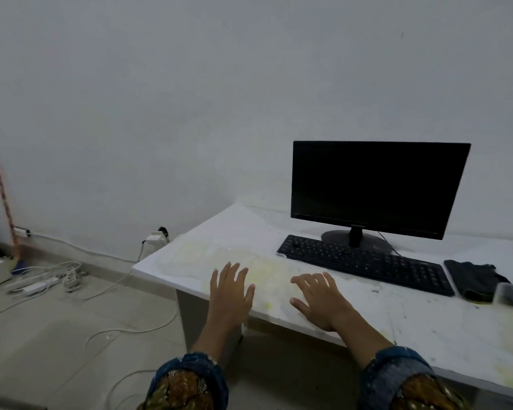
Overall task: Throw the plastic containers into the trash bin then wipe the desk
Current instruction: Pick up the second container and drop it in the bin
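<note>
Clear plastic containers (208, 251) lie flat on the left end of the white desk (427, 315), hard to make out against its stained top. My left hand (231, 291) hovers with spread fingers at the desk's front edge, just short of them. My right hand (317, 300) is beside it over the desk, fingers also spread, holding nothing. A dark cloth (474, 279) lies at the right, beyond the keyboard. No trash bin is in view.
A black monitor (379, 187) and black keyboard (365, 263) stand on the desk. A small clear cup (511, 294) lies by the cloth. On the floor at left are cables and a power strip (39, 287); a broom handle (3, 196) leans on the wall.
</note>
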{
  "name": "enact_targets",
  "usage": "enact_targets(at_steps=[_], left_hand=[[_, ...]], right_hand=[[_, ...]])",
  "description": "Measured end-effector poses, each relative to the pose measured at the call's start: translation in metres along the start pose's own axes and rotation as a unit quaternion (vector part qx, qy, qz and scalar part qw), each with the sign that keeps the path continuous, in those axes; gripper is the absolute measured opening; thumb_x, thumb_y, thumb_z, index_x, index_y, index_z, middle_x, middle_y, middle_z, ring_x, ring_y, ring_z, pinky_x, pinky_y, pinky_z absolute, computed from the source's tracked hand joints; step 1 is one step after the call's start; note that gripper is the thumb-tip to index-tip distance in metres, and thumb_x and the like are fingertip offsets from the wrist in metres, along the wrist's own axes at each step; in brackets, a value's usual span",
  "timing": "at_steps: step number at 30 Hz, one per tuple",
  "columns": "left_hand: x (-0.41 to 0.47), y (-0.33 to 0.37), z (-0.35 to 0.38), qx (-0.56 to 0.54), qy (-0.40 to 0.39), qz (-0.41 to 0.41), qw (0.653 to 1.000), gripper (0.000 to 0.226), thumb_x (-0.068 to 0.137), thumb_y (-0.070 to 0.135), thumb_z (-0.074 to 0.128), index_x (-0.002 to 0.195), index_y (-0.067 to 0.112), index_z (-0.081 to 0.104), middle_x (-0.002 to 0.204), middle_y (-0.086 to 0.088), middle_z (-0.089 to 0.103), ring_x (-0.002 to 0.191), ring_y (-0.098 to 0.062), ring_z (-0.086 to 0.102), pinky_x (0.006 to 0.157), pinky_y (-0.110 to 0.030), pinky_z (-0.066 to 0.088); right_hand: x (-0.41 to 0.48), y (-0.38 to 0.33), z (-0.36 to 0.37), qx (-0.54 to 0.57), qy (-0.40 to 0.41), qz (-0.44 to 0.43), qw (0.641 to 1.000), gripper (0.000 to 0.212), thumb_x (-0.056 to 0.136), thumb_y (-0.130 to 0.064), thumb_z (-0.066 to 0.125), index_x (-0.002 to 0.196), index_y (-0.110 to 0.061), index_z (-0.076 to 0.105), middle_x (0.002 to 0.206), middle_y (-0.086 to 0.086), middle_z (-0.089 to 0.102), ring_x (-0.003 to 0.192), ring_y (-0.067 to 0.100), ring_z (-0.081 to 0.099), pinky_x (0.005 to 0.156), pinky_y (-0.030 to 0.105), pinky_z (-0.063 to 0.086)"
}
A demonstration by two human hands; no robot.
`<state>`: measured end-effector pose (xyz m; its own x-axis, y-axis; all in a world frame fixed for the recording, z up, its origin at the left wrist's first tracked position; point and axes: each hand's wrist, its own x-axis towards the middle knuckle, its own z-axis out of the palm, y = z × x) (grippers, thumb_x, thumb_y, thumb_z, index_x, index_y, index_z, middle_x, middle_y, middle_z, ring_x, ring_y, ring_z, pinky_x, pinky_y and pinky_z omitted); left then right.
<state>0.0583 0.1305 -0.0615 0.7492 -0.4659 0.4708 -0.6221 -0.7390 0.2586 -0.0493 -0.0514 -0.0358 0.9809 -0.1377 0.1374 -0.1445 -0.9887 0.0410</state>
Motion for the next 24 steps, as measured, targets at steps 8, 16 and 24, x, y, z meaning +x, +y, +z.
enact_targets(at_steps=[8,16,24], left_hand=[[0.011,0.010,0.014,-0.013,0.027,0.073,0.997,0.022,0.066,0.037,0.066,0.079,0.021,0.073,0.087,0.002,0.074,0.087,-0.019,0.072,0.077,-0.038,0.055],[0.024,0.012,0.024,-0.043,0.064,0.082,0.994,0.021,0.068,0.035,0.066,0.078,0.018,0.073,0.078,0.004,0.073,0.070,-0.013,0.069,0.067,-0.028,0.055],[0.036,0.008,0.027,-0.032,0.094,0.108,0.989,0.032,0.073,0.047,0.054,0.074,0.021,0.072,0.074,0.009,0.072,0.066,-0.009,0.068,0.066,-0.027,0.055]], right_hand=[[-0.006,0.034,0.005,0.018,-0.014,0.060,0.998,0.035,0.101,-0.032,0.032,0.134,-0.023,0.041,0.145,0.000,0.038,0.138,0.021,0.025,0.116,0.040,0.007],[0.012,0.047,0.006,0.000,-0.005,0.062,0.998,0.033,0.100,-0.024,0.036,0.133,-0.023,0.043,0.138,0.002,0.045,0.133,0.022,0.032,0.114,0.042,0.014],[0.032,0.052,0.019,-0.036,0.016,0.035,0.999,0.032,0.094,-0.005,0.047,0.119,-0.022,0.055,0.128,0.000,0.054,0.126,0.020,0.038,0.112,0.040,0.015]])
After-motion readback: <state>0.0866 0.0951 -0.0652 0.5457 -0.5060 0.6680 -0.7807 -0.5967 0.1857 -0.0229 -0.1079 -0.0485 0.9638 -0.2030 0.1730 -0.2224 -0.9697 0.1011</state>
